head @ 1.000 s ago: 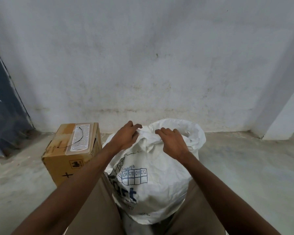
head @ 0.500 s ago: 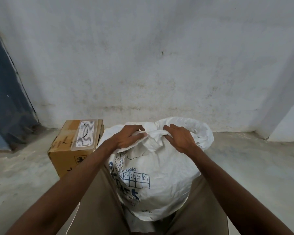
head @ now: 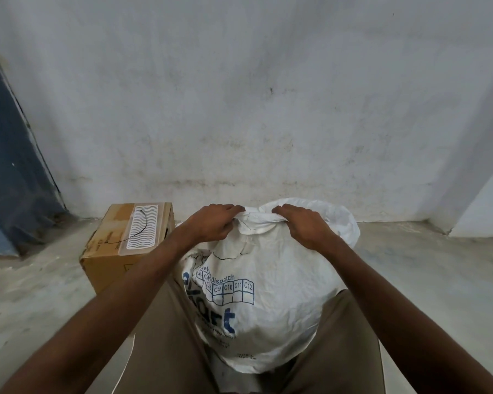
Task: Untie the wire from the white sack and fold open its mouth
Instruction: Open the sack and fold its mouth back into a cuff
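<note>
A bulging white sack (head: pixel 279 282) with blue print stands between my knees. Its gathered top forms a rolled band at the near rim. My left hand (head: pixel 211 224) pinches the left end of that band. My right hand (head: pixel 305 226) grips the right end, fingers curled over the fabric. Loose white sack material rises behind my right hand. A thin dark wire (head: pixel 138 228) lies curved across the label on top of the cardboard box; no wire shows on the sack's mouth.
A brown cardboard box (head: pixel 114 260) with a white wavy label stands on the floor just left of the sack. A stained grey wall (head: pixel 254 109) closes the back, a dark blue panel (head: pixel 9 172) leans at far left, and bare concrete floor (head: pixel 427 274) stretches to the right.
Both hands have moved apart along the sack's top, stretching the gathered fabric into a flat rolled band. The sack has risen slightly and the view has shifted a little.
</note>
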{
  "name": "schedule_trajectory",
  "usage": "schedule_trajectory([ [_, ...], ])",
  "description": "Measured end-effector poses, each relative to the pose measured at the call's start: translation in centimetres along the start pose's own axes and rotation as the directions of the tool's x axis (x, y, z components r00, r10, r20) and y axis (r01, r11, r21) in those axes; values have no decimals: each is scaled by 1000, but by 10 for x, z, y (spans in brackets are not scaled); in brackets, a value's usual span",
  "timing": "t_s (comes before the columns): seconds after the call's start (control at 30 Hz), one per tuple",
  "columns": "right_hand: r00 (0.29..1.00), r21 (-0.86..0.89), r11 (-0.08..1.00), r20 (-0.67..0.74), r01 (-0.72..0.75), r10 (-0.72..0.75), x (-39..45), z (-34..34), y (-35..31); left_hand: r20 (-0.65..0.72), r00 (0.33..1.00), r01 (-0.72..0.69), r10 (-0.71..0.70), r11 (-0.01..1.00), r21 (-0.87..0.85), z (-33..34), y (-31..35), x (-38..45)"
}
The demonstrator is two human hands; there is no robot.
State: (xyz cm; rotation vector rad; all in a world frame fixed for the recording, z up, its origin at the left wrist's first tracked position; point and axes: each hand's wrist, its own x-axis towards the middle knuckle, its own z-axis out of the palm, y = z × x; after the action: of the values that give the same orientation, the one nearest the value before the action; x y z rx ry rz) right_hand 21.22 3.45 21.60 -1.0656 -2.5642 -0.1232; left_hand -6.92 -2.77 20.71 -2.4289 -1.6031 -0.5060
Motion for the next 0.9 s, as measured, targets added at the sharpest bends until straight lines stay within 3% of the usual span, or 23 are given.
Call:
schedule_trajectory([
  [0.07,1000,80,997,-2,7,-7,-2,3,2,-30,999,21,-21,1000,-9,-3,-2,1],
  [0.17,999,209,977,-24,36,-32,-2,4,-2,-107,983,130,-147,980,-153,-5,-6,2],
  [0.3,999,173,984,37,28,-35,1,-2,-31,-224,950,166,-218,959,-230,1,-3,1],
  [0.4,999,65,998,-27,23,-22,8,9,-52,-294,942,129,-159,985,-118,9,3,3],
  [0.5,999,-39,999,-43,-20,19,14,17,-56,-294,955,-12,48,992,124,19,2,-2],
  [0.57,997,-146,988,-53,55,-64,11,25,-56,-265,954,-104,141,983,149,25,-3,-9],
  [0.63,979,-239,958,-88,156,-182,4,37,-54,-223,970,-111,100,993,-36,29,-6,-16],
  [0.8,847,-458,839,-280,295,-451,-11,64,-40,-11,981,161,-192,854,-495,38,11,-16],
  [0.9,811,-446,840,-339,309,-478,-13,65,-40,81,969,240,-234,808,-538,37,17,-5],
])
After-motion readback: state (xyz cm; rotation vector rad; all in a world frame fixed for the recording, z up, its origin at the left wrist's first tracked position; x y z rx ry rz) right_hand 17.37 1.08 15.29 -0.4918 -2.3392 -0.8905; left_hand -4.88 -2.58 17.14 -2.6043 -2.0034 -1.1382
